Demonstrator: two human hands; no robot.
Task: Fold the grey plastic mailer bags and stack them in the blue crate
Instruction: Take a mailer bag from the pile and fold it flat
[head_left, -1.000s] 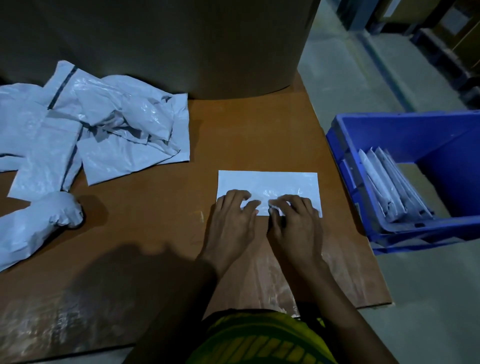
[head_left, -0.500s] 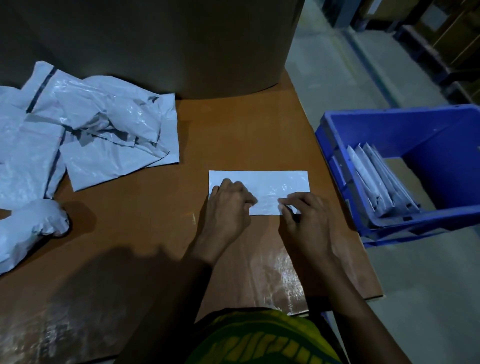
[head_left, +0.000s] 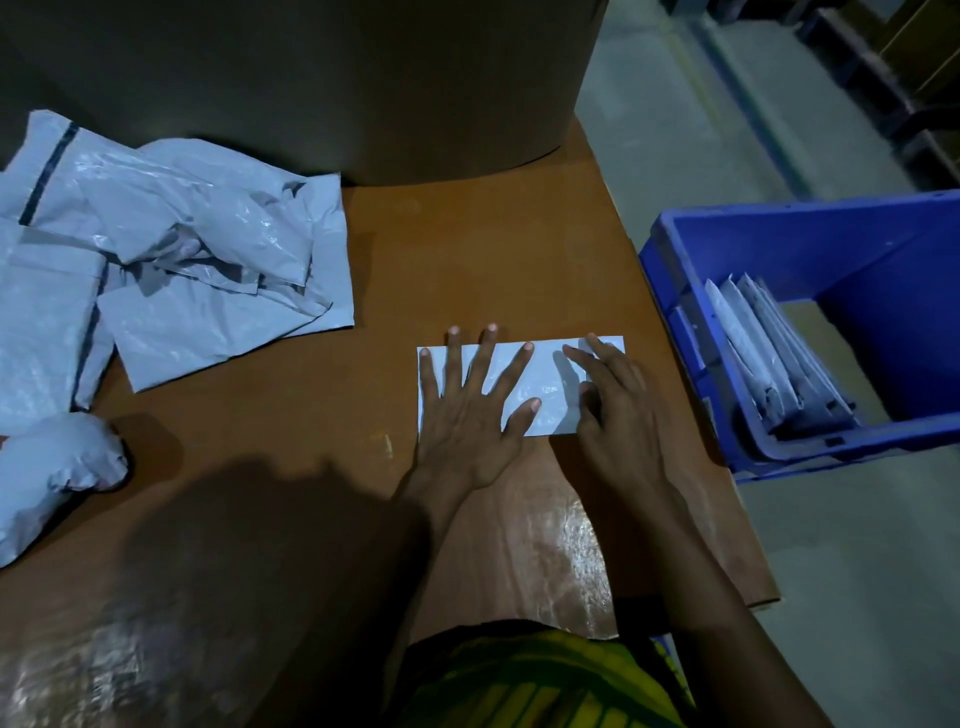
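Looking down, we see the left hand (head_left: 467, 410) spread flat, fingers wide and straight, pressing on the left half of a folded grey mailer bag (head_left: 545, 382). The bag lies as a narrow rectangle on the brown table (head_left: 467, 249), towards its right side. The right hand (head_left: 618, 410) rests on the bag's right end, just beside the left hand but not touching it, with its fingers (head_left: 574, 356) fairly straight on the plastic. We cannot tell whether its thumb is tucked under the edge.

To the right, beyond the table edge, stands the blue crate (head_left: 857, 249). Several folded bags (head_left: 763, 353) stand on edge inside it, leaning against its left wall.

At the far left of the table a loose pile of unfolded bags (head_left: 208, 270) lies crumpled and overlapping, and nearer to us a bunched-up bag (head_left: 57, 462) sits at the left edge. A large brown cardboard drum (head_left: 337, 78) stands at the far side of the table. A yellow-green garment (head_left: 535, 680) shows at the near edge.
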